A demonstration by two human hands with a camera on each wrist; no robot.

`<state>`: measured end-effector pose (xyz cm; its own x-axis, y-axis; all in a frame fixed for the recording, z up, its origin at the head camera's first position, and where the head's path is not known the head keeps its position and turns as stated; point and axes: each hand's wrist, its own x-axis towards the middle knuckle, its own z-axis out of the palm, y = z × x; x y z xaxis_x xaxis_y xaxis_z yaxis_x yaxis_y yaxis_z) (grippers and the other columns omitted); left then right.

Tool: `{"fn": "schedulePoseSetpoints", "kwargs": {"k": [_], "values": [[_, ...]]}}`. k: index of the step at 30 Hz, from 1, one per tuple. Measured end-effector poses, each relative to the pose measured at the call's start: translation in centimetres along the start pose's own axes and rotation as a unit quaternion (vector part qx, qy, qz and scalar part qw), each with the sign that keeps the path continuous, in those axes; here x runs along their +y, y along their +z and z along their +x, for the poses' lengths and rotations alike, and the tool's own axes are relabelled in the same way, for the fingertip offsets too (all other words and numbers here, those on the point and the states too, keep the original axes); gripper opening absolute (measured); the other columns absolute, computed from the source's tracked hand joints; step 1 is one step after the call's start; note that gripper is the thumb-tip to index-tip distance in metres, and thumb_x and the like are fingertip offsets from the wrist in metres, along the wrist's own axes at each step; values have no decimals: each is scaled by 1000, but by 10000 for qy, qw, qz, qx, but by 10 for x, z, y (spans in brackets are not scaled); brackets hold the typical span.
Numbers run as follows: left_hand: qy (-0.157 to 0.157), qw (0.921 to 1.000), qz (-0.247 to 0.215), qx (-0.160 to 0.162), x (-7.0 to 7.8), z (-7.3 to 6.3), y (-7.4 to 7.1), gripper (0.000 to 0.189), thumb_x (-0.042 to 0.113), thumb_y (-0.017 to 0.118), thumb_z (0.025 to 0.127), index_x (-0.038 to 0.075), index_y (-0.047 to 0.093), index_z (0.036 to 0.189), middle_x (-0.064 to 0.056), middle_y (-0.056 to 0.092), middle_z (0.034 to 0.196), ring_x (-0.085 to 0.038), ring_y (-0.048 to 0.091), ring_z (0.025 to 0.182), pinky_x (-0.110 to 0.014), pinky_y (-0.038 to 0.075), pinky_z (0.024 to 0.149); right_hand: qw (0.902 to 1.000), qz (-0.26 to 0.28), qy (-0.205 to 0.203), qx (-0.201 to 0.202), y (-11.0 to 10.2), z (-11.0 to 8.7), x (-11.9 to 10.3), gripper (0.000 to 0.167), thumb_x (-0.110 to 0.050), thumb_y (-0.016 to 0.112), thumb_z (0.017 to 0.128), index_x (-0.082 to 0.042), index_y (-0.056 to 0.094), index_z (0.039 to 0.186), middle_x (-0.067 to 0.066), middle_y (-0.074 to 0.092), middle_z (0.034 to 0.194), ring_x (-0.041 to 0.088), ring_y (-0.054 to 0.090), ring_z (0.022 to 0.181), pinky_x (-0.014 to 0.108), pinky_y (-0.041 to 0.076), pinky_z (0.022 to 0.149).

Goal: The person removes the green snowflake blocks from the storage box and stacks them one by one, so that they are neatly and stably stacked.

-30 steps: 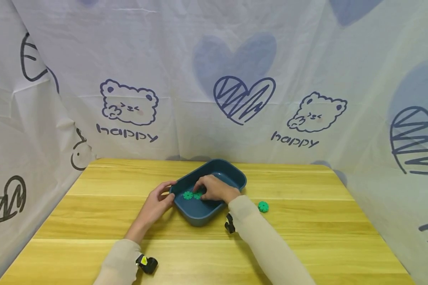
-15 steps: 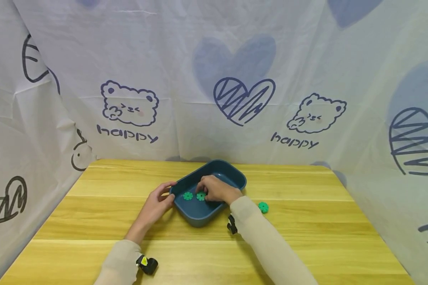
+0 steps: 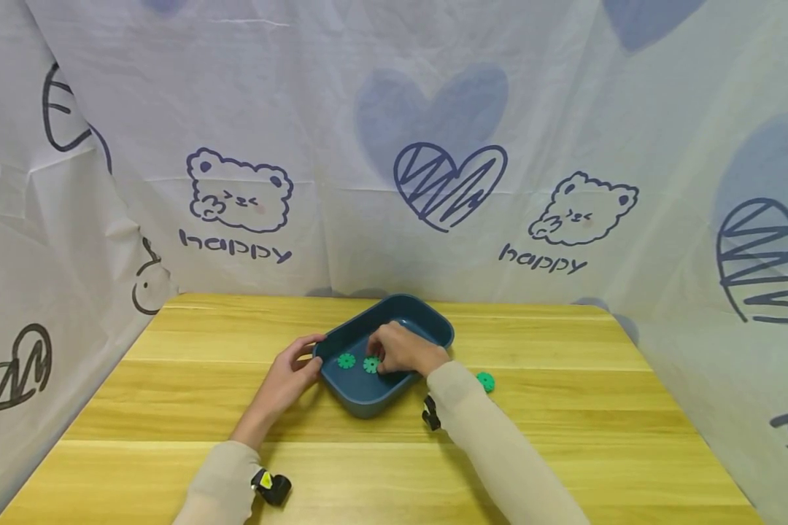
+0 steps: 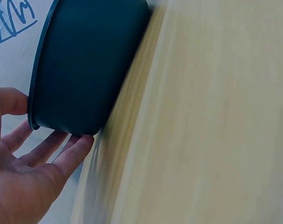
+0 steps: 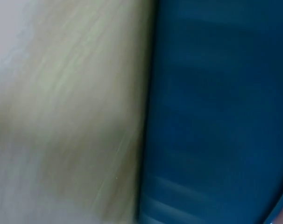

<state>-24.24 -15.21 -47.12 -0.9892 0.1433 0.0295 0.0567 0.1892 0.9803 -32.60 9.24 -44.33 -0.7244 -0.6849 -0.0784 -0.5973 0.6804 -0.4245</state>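
A dark blue plastic bin (image 3: 361, 405) stands at an angle on the table. My left hand (image 3: 292, 372) holds its left corner; in the left wrist view the thumb touches the rim and the fingers (image 4: 71, 156) lie against the outer wall. Inside the bin my right hand (image 3: 403, 350) has curled fingers and pinches a green notched interlocking disc (image 3: 371, 364), which partly shows past the thumb. To its left, a second green interlocking disc (image 3: 346, 361) lies on the bin floor. The right wrist view shows mostly the bin's outer wall (image 5: 216, 102), with the fingertips out of sight.
More green interlocking discs (image 3: 486, 381), apparently a small stack, lie on the wooden table (image 3: 341, 474) right of the bin, partly behind the right sleeve (image 3: 492, 437). A printed white cloth (image 3: 341, 219) hangs behind and at both sides.
My right hand has shifted slightly right and toward me inside the bin. The disc at its fingers has moved along, away from the other disc. Left hand and bin stay in place.
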Motion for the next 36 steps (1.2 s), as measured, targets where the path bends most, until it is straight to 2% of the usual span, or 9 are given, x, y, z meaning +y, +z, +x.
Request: {"fn": "schedulePoseSetpoints", "kwargs": {"k": [15,20,26,36], "values": [[-26,10000,-48,3,0,0,1,44,10,52,106,8,48,151,-25,50,149,-41,60,130,-36,58,99,9996,212,-186,95,-5,-9,1,19,-14,83,84,-8,78,101,3,76,93,5,64,77,19,55,71],[-48,10000,-54,20,0,0,1,44,11,52,106,9,48,151,-25,50,150,-40,60,130,-36,57,99,9993,40,-251,268,-10,-14,-2,18,-18,83,83,-13,79,99,-2,75,89,4,62,74,20,53,70],[-29,10000,-1,4,-1,0,0,45,11,51,107,10,48,151,-25,50,150,-40,59,130,-36,57,99,9988,-10,-128,473,-17,-22,-6,18,-22,83,82,-20,80,100,-7,75,92,4,61,76,21,52,69],[-15,10000,-33,9,0,1,0,44,11,51,106,9,48,151,-25,50,150,-40,59,131,-29,57,96,9964,198,-45,828,-28,-43,-3,18,-23,83,82,-22,80,100,-7,73,95,9,61,81,22,51,69]]}}
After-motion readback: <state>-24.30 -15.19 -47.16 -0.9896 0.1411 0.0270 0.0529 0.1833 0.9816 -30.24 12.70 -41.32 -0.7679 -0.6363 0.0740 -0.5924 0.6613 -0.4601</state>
